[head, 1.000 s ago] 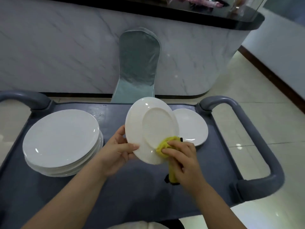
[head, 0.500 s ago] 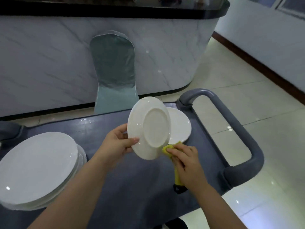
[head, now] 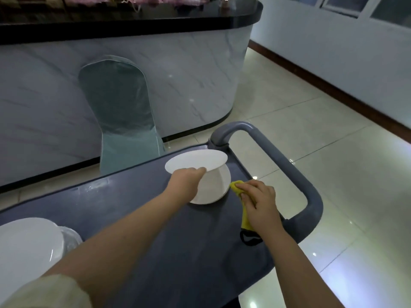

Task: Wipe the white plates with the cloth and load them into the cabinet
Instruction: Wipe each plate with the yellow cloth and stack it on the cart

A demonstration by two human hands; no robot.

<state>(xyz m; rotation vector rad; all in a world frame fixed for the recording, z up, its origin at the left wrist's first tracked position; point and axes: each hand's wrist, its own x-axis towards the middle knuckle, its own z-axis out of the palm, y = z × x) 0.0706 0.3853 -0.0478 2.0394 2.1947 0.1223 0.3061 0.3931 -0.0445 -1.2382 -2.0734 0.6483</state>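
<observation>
Lowered flat, plate [head: 195, 160] in left grip [head: 185, 182] over another plate [head: 213, 187].

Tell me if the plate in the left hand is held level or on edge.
Roughly level: the plate shows as a flat ellipse above the plate on the cart, pinched at its near rim by the left hand.

Person, head-camera view: both forearms bare to the hands, left hand [head: 185, 177] and right hand [head: 260, 203] ungloved; pale beige short sleeve [head: 44, 292] covered the left upper arm.

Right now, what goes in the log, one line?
left hand: holds round white plate above lying plate | right hand: grips yellow cloth
</observation>
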